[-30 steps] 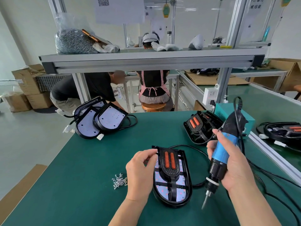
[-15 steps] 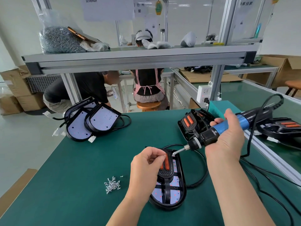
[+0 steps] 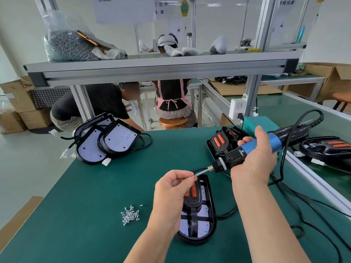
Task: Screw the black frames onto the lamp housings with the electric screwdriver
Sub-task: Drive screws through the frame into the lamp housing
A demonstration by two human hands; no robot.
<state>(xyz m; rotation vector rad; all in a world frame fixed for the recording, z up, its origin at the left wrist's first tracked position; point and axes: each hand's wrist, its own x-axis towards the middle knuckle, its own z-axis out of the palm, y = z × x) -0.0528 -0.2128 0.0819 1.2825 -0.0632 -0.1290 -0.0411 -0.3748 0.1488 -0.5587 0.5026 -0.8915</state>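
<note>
**Screw held at the driver bit above a framed lamp housing**

Head view, looking down at a green desk [image 3: 85, 186]. The left hand [image 3: 171, 188], in the lower centre of the frame, had its fingers curled and pinched a small screw [image 3: 193, 175] between thumb and fingertips. The right hand [image 3: 254, 162], at centre right, was wrapped around the blue barrel of the electric screwdriver [image 3: 235, 158]. The tool lay nearly level, with its bit pointing left and its tip meeting the pinched screw.

Directly beneath both hands a lamp housing [image 3: 213, 223] lay flat on the desk, rounded end toward the bottom of the frame. The black frame [image 3: 192, 202], with two orange strips, sat on top of it over the dotted light board; the left hand hid part of its upper end. A black cable [image 3: 228, 213] curved round the right side of the housing.

A small heap of loose screws [image 3: 130, 215] lay on the desk to the left of the housing, apart from it. A stack of bare housings [image 3: 106, 143] without frames rested at the upper left edge of the desk. A second framed housing [image 3: 221, 142] stood in the upper right, beside a teal box [image 3: 256, 123]. On the shelf [image 3: 152, 63] above sat a clear bag of screws [image 3: 66, 44].
</note>
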